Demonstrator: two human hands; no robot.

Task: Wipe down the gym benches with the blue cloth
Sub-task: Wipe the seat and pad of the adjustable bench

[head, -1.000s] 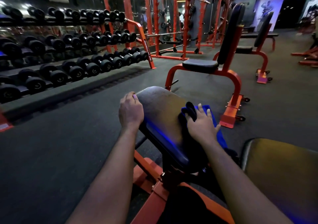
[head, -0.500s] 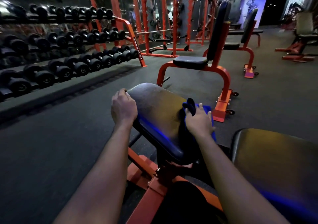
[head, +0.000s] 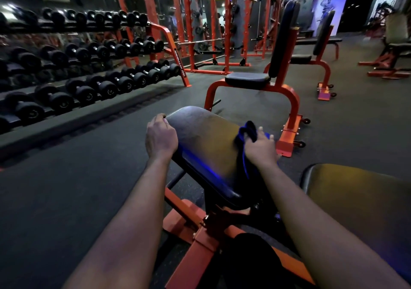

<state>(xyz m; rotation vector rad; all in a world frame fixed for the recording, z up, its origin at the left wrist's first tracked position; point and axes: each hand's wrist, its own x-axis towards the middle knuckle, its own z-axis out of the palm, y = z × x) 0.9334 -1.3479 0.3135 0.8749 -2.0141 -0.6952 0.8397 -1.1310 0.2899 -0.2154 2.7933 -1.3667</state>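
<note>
Blue cloth (head: 247,130) within closed grip of right hand (head: 260,150), against right edge of bench pad (head: 206,137)

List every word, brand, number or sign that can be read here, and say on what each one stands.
Nothing can be read with certainty.
Dumbbell rack leg: white lettering along the orange bar, too blurred to read.
Dumbbells: marks on the end faces, too small to read.
Wall poster: a figure only, no words to make out.
Bench pad and blue cloth: no lettering shows.
</note>
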